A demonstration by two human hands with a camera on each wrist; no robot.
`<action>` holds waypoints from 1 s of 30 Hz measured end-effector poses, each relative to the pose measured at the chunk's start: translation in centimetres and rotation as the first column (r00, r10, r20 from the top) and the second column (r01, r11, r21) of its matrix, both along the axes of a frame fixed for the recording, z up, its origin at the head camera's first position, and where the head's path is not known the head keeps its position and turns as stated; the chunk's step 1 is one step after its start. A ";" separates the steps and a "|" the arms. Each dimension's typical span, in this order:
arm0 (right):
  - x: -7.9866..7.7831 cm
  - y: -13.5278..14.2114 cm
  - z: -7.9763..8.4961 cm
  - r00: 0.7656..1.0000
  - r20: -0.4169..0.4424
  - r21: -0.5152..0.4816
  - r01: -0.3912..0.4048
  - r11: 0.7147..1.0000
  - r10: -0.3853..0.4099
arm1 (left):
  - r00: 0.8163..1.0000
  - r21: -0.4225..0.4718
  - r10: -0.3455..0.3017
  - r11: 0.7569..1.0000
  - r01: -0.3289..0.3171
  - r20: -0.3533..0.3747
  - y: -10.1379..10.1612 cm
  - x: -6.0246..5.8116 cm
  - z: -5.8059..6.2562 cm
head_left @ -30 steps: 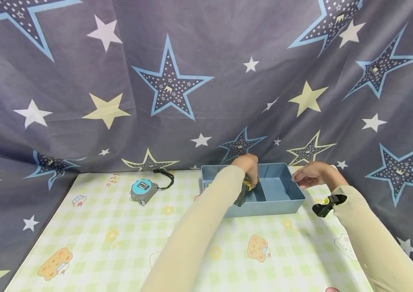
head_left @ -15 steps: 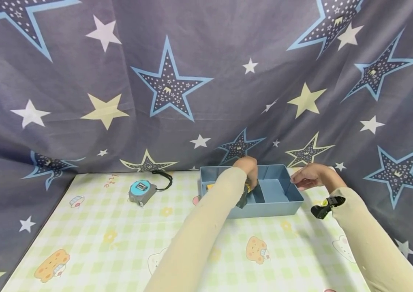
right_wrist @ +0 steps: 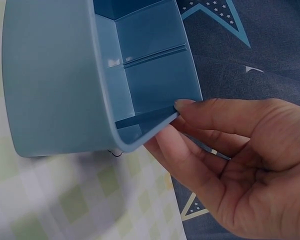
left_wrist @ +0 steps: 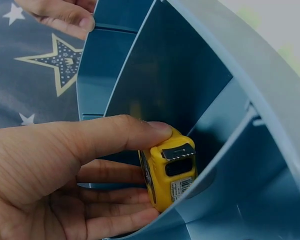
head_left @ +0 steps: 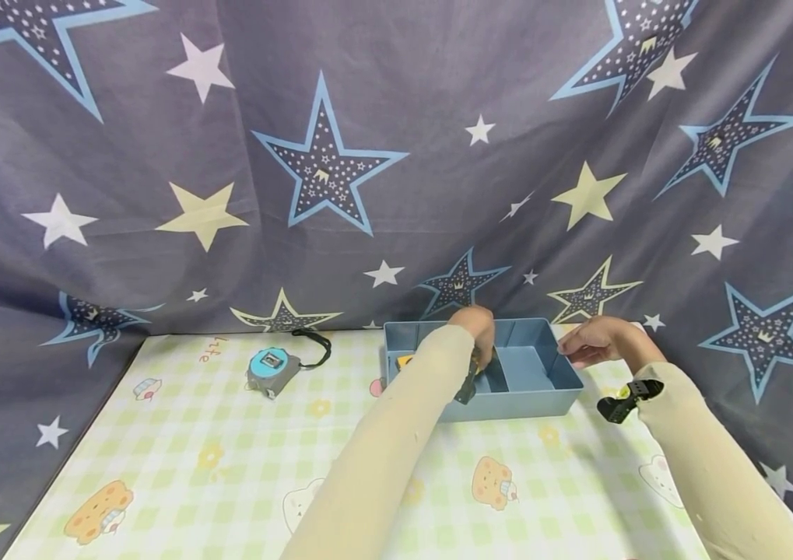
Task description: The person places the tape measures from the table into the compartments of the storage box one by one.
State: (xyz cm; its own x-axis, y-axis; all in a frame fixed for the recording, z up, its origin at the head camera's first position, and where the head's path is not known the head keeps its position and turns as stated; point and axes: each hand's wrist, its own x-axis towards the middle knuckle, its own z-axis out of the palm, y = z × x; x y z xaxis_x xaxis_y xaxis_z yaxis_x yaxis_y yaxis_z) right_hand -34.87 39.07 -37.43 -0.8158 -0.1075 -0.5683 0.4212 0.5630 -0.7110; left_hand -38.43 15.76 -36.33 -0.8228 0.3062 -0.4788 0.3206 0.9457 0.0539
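Observation:
A blue divided box (head_left: 508, 404) stands toward the back of the table. Inside one of its compartments my left hand (head_left: 476, 330) pinches a yellow tape measure (left_wrist: 171, 175), thumb on top and fingers along its side. The tape measure's metal hook and a barcode label face the left wrist camera. My right hand (right_wrist: 240, 150) grips the rim at the box's right end, thumb over the edge and fingers outside. Another yellow patch (head_left: 405, 361) shows in the left part of the box; my sleeve hides most of it, and its kind is unclear.
A grey tape measure with a turquoise face (head_left: 272, 369) and black wrist strap lies left of the box. The tablecloth (head_left: 228, 435) is green-checked. Behind the table hangs a dark star-patterned curtain (head_left: 340, 272). A thin divider (head_left: 499, 369) splits the box.
My left hand stays in the box, and less yellow shows beneath it now. A yellow patch has come into sight beside the left sleeve. The right hand keeps its hold.

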 end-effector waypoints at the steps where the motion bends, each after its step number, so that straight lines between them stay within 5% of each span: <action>1: 0.0 0.0 0.0 1.000 -0.002 0.003 -0.001 1.000 0.001 | 1.000 0.004 -0.006 1.000 0.006 -0.004 -0.1 0.0 -0.1; 18: -0.1 0.1 -0.7 1.000 -0.008 0.017 -0.009 1.000 0.009 | 0.999 0.021 0.018 1.000 -0.018 0.028 0.0 -0.6 -1.6; 30: -0.2 0.2 -0.4 1.000 -0.018 0.024 -0.007 1.000 0.008 | 0.998 -0.006 0.040 0.999 -0.040 0.055 0.3 -0.6 -0.9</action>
